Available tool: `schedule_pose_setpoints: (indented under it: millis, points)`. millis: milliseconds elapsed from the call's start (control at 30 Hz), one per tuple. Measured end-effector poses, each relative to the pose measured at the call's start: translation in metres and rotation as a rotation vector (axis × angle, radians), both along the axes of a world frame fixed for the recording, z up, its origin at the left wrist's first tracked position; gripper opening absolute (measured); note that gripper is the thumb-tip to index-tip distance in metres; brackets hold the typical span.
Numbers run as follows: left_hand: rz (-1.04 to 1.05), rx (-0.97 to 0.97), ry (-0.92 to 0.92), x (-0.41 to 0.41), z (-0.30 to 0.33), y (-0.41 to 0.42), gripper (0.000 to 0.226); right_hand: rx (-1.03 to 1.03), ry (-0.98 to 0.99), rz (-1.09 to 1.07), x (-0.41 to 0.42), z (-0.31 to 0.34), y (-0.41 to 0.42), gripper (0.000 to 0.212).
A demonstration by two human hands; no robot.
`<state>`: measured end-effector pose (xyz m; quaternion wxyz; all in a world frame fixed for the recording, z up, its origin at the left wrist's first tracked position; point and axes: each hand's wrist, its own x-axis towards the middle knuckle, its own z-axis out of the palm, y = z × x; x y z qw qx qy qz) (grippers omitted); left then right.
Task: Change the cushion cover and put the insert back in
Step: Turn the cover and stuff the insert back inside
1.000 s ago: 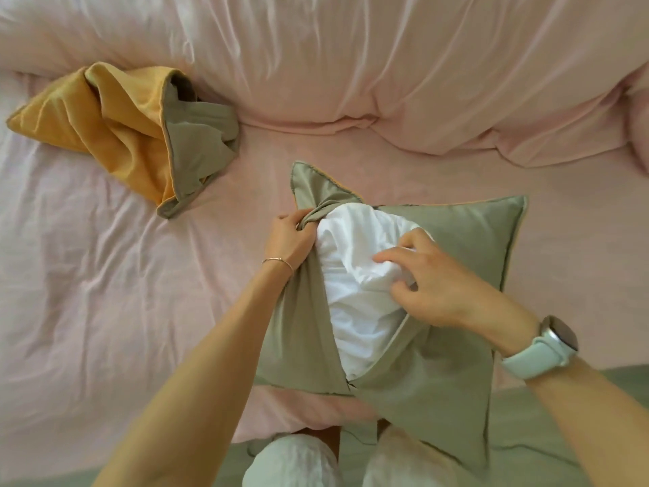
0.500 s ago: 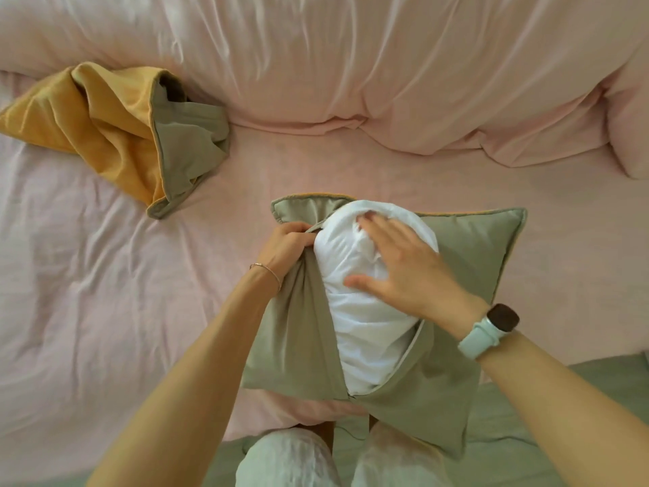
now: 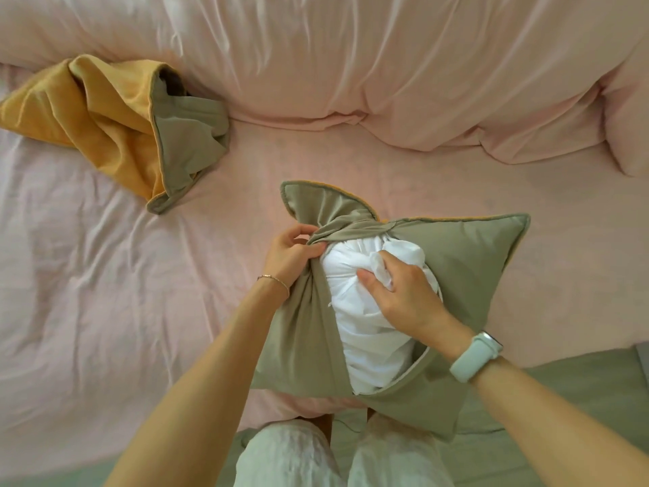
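Both hands are busy at the cushion: my left hand [image 3: 293, 253] pinches a bunched fold of the green cover [image 3: 470, 275] at the top of its opening, while my right hand [image 3: 404, 293] lies on the white insert [image 3: 361, 332] with fingers curled into its fabric, gripping a puff of it near the top.

That cushion sits on the pink bed [image 3: 105, 293] straight ahead of me, its near edge hanging over the bed's edge above my knees. White filling shows through a long slit running from about 12 o'clock down to 6 o'clock, and the insert's long axis follows that same line. Its upper end bulges out at 12, just under the gathered fabric my left hand holds; the lower end is tucked into the cover's near corner.

As I judge it, the insert's exposed top has to go toward 12 to 1 o'clock, under the flap, and my right hand is the one already on it. My left needs to keep the opening lifted.

An orange-and-green spare cover [image 3: 116, 128] lies crumpled at 10 o'clock, well apart.
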<state>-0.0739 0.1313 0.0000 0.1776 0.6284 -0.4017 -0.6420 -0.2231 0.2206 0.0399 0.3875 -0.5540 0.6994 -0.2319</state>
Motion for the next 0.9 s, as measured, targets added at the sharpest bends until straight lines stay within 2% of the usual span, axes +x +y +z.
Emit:
schedule_pose_setpoints:
  millis: [200, 300, 367, 400, 467, 533, 633, 700, 767, 800, 900]
  points:
    - [-0.045, -0.103, -0.135, 0.002, -0.010, -0.003, 0.020, -0.040, -0.124, -0.046, -0.013, 0.017, 0.001, 0.039]
    - [-0.163, -0.200, -0.284, 0.002, -0.009, -0.014, 0.043, -0.020, -0.204, -0.166, -0.020, 0.017, -0.018, 0.033]
    - [-0.280, -0.351, -0.394, 0.001, -0.002, -0.018, 0.051, 0.013, -0.271, -0.269, -0.025, 0.016, -0.033, 0.031]
    - [-0.305, -0.466, -0.381, -0.001, 0.004, -0.016, 0.049, 0.004, -0.308, -0.306, -0.027, 0.016, -0.039, 0.029]
    - [-0.227, -0.644, -0.228, -0.008, 0.016, 0.000, 0.039, -0.047, -0.355, -0.361, -0.031, 0.017, -0.044, 0.037]
    - [-0.132, -0.711, -0.149, -0.021, 0.026, 0.018, 0.032, -0.088, -0.419, -0.426, -0.034, 0.018, -0.043, 0.045]
    - [-0.150, -0.788, -0.252, -0.038, 0.027, 0.031, 0.040, -0.133, -0.529, -0.452, -0.040, 0.013, -0.037, 0.054]
    - [-0.109, -0.782, -0.333, -0.043, 0.026, 0.028, 0.035, -0.162, -0.566, -0.486, -0.044, 0.007, -0.033, 0.045]
    - [-0.008, -0.677, -0.308, -0.041, 0.027, 0.021, 0.023, -0.181, -0.518, -0.547, -0.049, -0.001, -0.029, 0.033]
    - [0.049, -0.623, -0.290, -0.038, 0.028, 0.017, 0.018, -0.181, -0.426, -0.533, -0.050, -0.004, -0.028, 0.031]
    - [0.136, -0.505, -0.320, -0.027, 0.030, 0.011, 0.016, -0.118, -0.162, -0.347, -0.055, -0.014, -0.026, 0.030]
